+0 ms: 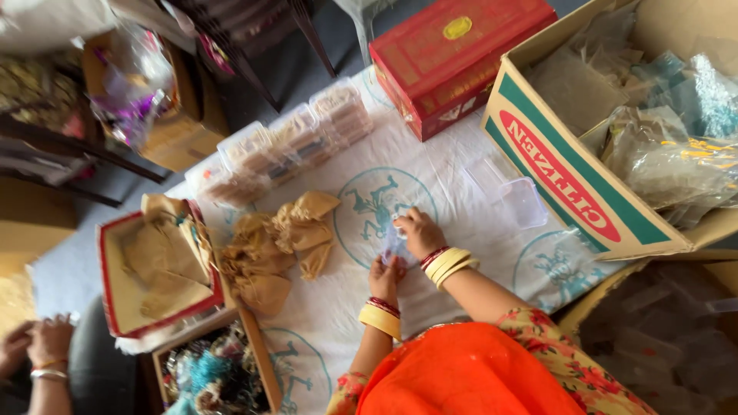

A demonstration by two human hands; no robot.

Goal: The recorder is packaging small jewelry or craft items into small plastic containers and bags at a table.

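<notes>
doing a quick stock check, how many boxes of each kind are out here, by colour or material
Red box with gold oval: 1
Big cardboard carton with green and red print: 1
Open red-rimmed box of tan paper: 1
Clear plastic boxes, empty: 2
Clear plastic boxes, filled, in a row: about 4, edges blur
Total: about 9
Left hand and right hand hold a small clear packet.

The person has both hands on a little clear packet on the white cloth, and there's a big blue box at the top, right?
Not quite: the box at the top is red, not blue, as the head view shows. The rest holds: the left hand and right hand both touch a small clear packet on the white cloth.
</notes>
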